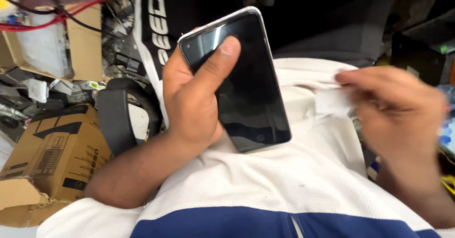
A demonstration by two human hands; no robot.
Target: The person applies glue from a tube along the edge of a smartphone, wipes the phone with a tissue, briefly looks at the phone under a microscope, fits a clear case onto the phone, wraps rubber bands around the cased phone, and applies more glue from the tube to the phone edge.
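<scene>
We see the left hand [192, 98] gripping a phone [251, 91], fingers wrapped behind it and the thumb [215, 67] pressed flat across the upper part of the dark glass. The phone sits near the middle of the scene, held above the lap, tilted so its top end points far and slightly left; its screen is black and its edge is pale. The right hand [393, 107] is at the right, blurred, its fingertips pinched on a small white wipe [334, 100] that lies just beside the phone's right edge, apart from the glass as far as we can tell. Under both hands is a white shirt [265, 181] with a blue band [227, 224] along the near edge. At the left, on the floor, we see a cardboard box [52, 152] with dark printing, and beside it a curved black strap [118, 114]. Farther left and far lies another open box [80, 39] with red cables [33, 24] running over it. A black bag [161, 24] with white lettering lies behind the phone.
</scene>
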